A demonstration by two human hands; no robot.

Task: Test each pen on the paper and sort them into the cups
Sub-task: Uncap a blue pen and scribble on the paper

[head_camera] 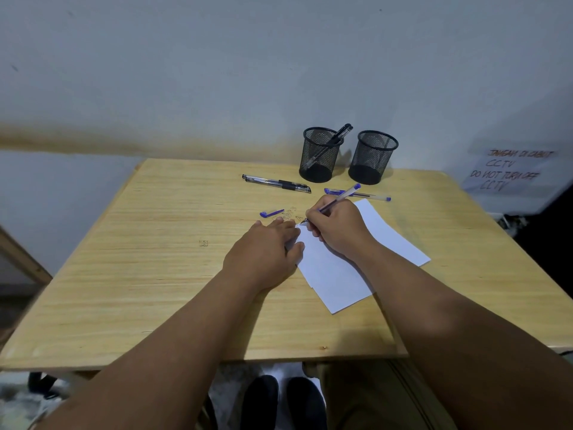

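1. A paper sign (508,172) on the far right wall is handwritten: "JANGAN DI CABUT CCTV" and below it "DO NOT TURN OFF CCTV".
2. Faint lettering is scratched into the wooden table (148,274) beside the loose blue cap (271,212); it is too faint to read.
3. Two black mesh cups stand at the far edge of the table. The left cup (319,156) holds dark pens leaning right, how many I cannot tell. The right cup (372,158) shows nothing inside.
4. Two black pens (276,183) lie side by side, left of the cups.
5. One blue pen (359,193) lies capped, near the cups.
6. One white sheet of paper (338,280) lies mid-table, angled.
7. The right hand (335,226) pinches another blue pen (339,198) in curled fingers, its tip at the paper's far left corner.
8. The left hand (266,249) rests flat, fingers straight and together, pressing the paper's left edge.
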